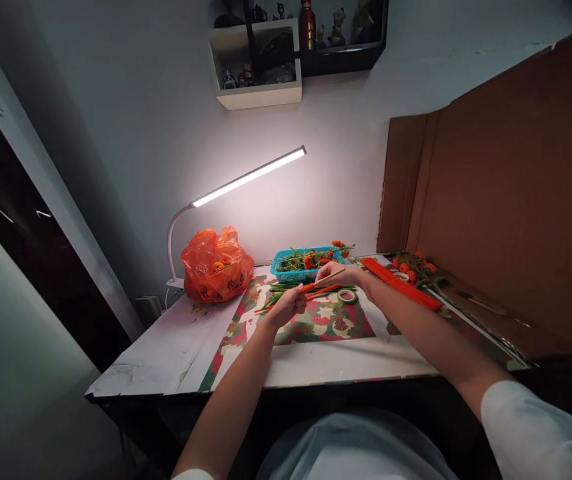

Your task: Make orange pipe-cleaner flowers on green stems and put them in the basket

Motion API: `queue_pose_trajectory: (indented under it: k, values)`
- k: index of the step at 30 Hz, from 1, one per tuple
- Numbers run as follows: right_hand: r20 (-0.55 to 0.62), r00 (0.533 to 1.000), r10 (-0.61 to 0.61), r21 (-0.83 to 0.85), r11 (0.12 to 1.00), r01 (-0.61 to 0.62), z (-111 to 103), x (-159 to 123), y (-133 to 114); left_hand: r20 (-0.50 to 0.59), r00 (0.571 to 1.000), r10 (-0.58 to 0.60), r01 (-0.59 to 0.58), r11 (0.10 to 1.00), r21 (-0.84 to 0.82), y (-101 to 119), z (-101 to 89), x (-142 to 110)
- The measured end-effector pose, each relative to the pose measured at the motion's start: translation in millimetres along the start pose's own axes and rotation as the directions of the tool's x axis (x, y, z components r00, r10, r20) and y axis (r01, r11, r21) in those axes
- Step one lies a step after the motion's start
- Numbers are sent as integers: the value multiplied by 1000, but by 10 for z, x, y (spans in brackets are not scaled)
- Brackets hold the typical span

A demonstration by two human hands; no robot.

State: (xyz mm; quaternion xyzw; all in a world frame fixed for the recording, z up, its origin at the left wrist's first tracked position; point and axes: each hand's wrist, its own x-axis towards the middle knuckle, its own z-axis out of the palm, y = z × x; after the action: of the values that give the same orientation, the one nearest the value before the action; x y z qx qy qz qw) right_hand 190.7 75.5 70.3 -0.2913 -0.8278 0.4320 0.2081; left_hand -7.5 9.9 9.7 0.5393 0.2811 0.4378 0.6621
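Observation:
My left hand [289, 307] is closed, its thumb and fingertips pinching a short orange fuzzy coil [308, 288], which looks like wound pipe cleaner. From the coil a thin wooden stick [336, 274] slants up to the right. Fingertips of my right hand [340, 272] are closed at the stick, close to the coil; their exact grip is partly hidden. Beneath the hands lie loose green pipe cleaners [275, 295] and a few orange ones. A roll of green tape [347, 296] rests on the patterned mat, just below my right hand.
Behind my hands stands a blue basket [286, 276] of orange flowers with green stems. At left are a red plastic bag [216, 277] and a lit desk lamp [251, 176]. An orange pipe-cleaner bundle [400, 284], more flowers [411, 270] and tall cardboard [506, 200] are at right.

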Motion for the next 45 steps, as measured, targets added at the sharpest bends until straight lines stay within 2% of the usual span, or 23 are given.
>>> queue_pose_trajectory:
  k: [4, 12, 17, 23, 27, 32, 38, 45]
  values:
    - [51, 999, 5, -129, 992, 2, -86, 23, 12, 19, 1000, -4, 3, 999, 43, -30, -8, 7]
    - [66, 998, -10, -240, 970, 26, -117, 24, -78, 38, 999, -19, 14, 991, 134, 7, 30, -16]
    - [78, 996, 53, -338, 941, -24, -134, 24, -129, 10, 999, -35, 32, 976, 215, 5, 61, -30]
    - [104, 993, 59, -411, 911, -12, -121, 50, -152, -10, 999, -47, 48, 959, 279, -6, 48, -30]
    - [77, 995, 60, -487, 874, -15, -92, 40, -199, -37, 998, -55, 64, 950, 306, 6, 65, -31]
    - [10, 998, 57, -648, 761, -37, -33, -11, -347, -76, 995, -71, 92, 942, 322, -6, 58, -15]
    - [11, 999, 52, -791, 611, -22, 61, -33, -524, -99, 992, -74, 105, 929, 355, -31, 17, -4]
    - [-27, 999, -23, -946, 323, -18, 236, 23, -565, -227, 971, -75, 154, 922, 355, -37, 29, 8]
